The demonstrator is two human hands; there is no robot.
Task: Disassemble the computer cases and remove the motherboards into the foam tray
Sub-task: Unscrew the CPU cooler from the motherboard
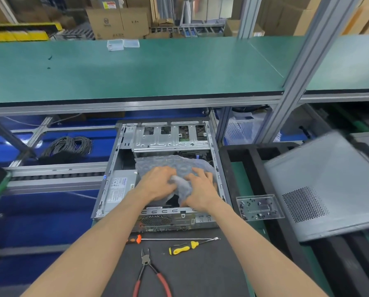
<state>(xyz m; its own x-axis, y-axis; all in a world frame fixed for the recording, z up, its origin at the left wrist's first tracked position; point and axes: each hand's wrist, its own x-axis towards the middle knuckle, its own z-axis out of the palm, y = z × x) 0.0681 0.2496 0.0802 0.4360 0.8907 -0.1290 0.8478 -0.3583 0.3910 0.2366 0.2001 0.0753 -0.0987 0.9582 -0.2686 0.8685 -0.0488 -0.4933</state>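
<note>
Both forearms reach straight out over the black mat (200, 275) and down into the open computer case (158, 168), which lies on its side with the cover off. The left hand (158, 184) and right hand (200, 189) sit close together, palms down, fingers curled into a sheet of bubble wrap (175, 166) that's draped over the inside of the case. Each hand looks to have a bunched fistful of it, with a crumpled ridge pinched up between them. Whatever board is under the wrap is hidden, so can't say much about it.

The drive cage (170, 136) is at the far end of the case and the power supply (119, 189) along its left wall. Just right of the case is the black foam tray (243, 155), with a grey side panel (329, 189) lying tilted across it and a clear screw tray (258, 207) near its front edge. On the mat in front: a long orange-handled screwdriver (173, 239), a yellow-handled screwdriver (185, 247) and red-handled cutters (149, 273).
</note>
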